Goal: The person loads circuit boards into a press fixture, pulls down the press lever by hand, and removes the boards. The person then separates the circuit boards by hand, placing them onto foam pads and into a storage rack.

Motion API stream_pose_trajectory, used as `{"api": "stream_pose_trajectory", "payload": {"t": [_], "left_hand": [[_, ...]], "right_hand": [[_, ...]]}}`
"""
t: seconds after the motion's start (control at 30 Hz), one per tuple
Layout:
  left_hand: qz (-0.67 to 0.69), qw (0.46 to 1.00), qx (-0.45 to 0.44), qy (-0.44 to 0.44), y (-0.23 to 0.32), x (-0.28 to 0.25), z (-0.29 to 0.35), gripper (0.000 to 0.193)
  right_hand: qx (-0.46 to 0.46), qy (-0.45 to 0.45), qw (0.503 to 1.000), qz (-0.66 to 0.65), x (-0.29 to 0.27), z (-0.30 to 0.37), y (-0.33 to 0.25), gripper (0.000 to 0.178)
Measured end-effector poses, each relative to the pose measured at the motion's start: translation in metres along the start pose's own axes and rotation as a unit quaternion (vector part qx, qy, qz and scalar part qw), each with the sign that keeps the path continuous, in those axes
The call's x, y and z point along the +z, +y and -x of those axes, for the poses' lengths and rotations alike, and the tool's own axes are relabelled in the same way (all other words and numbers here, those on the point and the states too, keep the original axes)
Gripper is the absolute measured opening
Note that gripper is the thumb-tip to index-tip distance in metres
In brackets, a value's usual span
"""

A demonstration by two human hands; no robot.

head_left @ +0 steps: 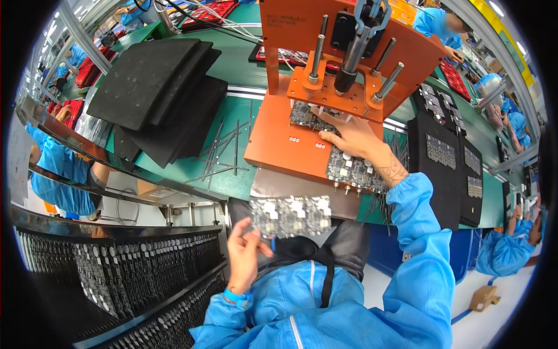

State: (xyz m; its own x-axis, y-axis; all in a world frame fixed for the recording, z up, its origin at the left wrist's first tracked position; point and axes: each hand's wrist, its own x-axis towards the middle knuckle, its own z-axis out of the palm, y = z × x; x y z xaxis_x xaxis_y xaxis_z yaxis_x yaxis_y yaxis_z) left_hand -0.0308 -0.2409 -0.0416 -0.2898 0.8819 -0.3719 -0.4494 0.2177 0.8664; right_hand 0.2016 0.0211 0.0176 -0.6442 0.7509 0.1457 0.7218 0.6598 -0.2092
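Note:
A circuit board panel (pixel 296 218) is held at its left end by my left hand (pixel 244 253), closed with thumb and fingers on the edge, in front of my lap. My right hand (pixel 351 136) reaches under the raised plate of an orange press fixture (pixel 279 145). Its fingers are stretched apart and touch a board (pixel 305 116) lying on the base; the fingertips are partly hidden. Below my right wrist, another board panel (pixel 354 170) sits at the base's front right edge, with small metal connectors pointing toward me.
Black foam sheets (pixel 148 87) are stacked left of the fixture, near thin black strips (pixel 224 148). On the right, black foam pads (pixel 433 174) carry more boards. A rack (pixel 116 267) filled with upright boards stands at lower left. Co-workers in blue sit around.

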Motion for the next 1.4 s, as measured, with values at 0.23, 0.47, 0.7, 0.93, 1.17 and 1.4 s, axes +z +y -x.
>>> {"api": "stream_pose_trajectory", "payload": {"t": [0.23, 0.47, 0.7, 0.93, 1.17, 1.4], "left_hand": [[0.023, 0.998, -0.039, -0.037, -0.020, 0.007, 0.023, 0.034], [0.010, 0.997, -0.050, -0.056, -0.024, 0.009, 0.027, 0.032], [-0.003, 0.995, -0.066, -0.075, -0.022, 0.021, 0.023, 0.033], [-0.013, 0.994, -0.059, -0.096, -0.021, 0.022, 0.022, 0.031], [-0.011, 0.994, -0.056, -0.088, -0.024, 0.017, 0.024, 0.031], [0.001, 0.996, -0.048, -0.079, -0.027, 0.012, 0.031, 0.033]], "right_hand": [[0.007, -0.010, 0.999, -0.052, -0.005, -0.005, -0.004, 0.051], [0.024, -0.070, 0.997, -0.021, -0.012, -0.007, -0.006, 0.052], [-0.040, 0.018, 0.998, 0.037, 0.009, -0.005, 0.011, 0.055], [-0.111, 0.142, 0.982, 0.061, 0.012, -0.004, 0.008, 0.054], [-0.054, 0.022, 0.998, 0.038, 0.010, -0.007, 0.016, 0.055], [-0.074, 0.054, 0.992, 0.085, 0.006, -0.001, -0.009, 0.059]]}}
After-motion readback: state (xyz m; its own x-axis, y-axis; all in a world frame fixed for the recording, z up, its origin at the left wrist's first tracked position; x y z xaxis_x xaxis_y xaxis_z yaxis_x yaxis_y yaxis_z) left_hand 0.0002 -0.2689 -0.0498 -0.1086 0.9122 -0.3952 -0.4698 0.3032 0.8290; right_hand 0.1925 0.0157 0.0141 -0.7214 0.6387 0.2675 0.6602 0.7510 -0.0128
